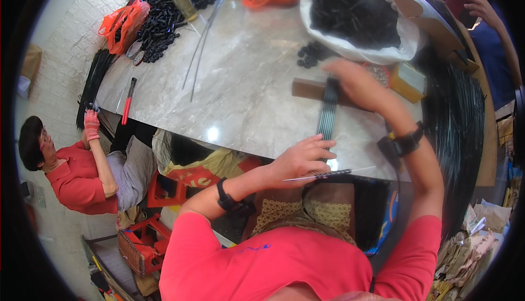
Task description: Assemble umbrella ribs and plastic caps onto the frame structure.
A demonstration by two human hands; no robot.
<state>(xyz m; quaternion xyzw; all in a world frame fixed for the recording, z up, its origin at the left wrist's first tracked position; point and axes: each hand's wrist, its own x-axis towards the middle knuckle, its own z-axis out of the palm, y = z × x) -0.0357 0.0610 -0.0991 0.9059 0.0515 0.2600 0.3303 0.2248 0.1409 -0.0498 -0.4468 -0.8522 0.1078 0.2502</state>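
My left hand (298, 161) is at the table's near edge, its fingers closed over the near end of a row of thin dark rods (328, 114). Below its fingers a thin wire with small dark pieces (334, 174) sticks out to both sides. The far end of the rods lies across a brown block (306, 88). Beside that end is my right hand (353, 82), smeared by motion; whether it grips anything does not show. A small heap of black parts (314, 53) lies just beyond the block.
A white sack of black parts (355, 11) stands at the back, with a yellow box (407, 82) and bundled dark rods (454, 120) to the right. Red-handled pliers (129, 101) and two long rods (202, 49) lie leftward. A co-worker in red (82, 175) sits left.
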